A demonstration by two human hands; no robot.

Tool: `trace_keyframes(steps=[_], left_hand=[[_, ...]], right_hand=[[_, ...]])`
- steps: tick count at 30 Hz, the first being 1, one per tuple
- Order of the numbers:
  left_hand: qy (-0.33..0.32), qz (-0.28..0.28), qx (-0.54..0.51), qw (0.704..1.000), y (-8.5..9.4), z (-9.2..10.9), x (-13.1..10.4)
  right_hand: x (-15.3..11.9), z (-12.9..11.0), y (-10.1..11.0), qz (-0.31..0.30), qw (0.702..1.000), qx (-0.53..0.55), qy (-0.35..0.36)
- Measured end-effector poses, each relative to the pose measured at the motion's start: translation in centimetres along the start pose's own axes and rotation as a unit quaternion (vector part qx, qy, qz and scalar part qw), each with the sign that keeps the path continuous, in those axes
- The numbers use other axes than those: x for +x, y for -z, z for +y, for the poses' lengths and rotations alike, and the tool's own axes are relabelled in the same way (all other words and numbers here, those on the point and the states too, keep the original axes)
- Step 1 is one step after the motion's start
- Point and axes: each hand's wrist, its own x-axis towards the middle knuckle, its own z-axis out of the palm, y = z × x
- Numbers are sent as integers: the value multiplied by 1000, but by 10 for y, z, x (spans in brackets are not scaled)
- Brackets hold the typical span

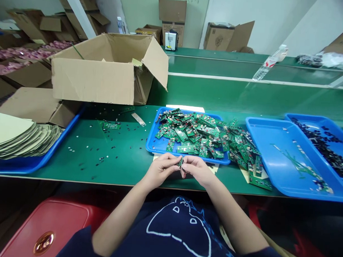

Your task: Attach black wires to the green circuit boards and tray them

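My left hand (165,168) and my right hand (195,168) meet at the table's front edge, just before a blue tray (150,142) heaped with green circuit boards (203,129). Between my fingertips is a small green circuit board (181,162), pinched from both sides and mostly hidden by the fingers. Both hands are closed on it. More boards (244,148) spill past the tray's right rim onto the table.
To the right lie a blue tray (261,133) with thin green strips and a second tray of black parts (325,143). A cardboard box (94,81) stands back left, beside stacked pale sheets (22,138). Tiny parts (101,159) litter the green table. A bottle (271,62) leans behind.
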Motion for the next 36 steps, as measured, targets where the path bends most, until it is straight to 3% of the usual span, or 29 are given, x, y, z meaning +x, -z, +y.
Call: trace_keyframes(steps=[3,7,10,13,20,24,26,29,31,33,36], left_hand=[[5,-4,25,1000,-3,4,1],[31,10,20,999,-6,13,3],[74,35,-6,997,-8,19,6],[102,28,-42,993,-12,23,8],[117,10,-44,992,-29,25,10],[66,-16,69,995,-33,23,1],[20,-30,168,985,-33,22,-8],[-45,-74,300,950,-36,17,-22],[-70,-109,352,927,-38,13,-27],[-84,-138,377,912,-41,10,-28],[-90,-150,386,906,-44,8,-25]], right_hand=[[0,-2,0,63,985,-149,52],[0,-3,3,170,931,-303,109],[-4,-6,5,197,948,-202,150],[-9,-7,4,181,959,-114,188],[-12,0,-3,183,965,-96,163],[-23,-9,19,241,947,-119,177],[-40,-20,50,351,900,-164,200],[-76,-37,117,597,742,-215,217],[-101,-44,161,699,656,-239,158],[-121,-47,194,729,623,-256,123],[-134,-46,219,708,627,-317,74]])
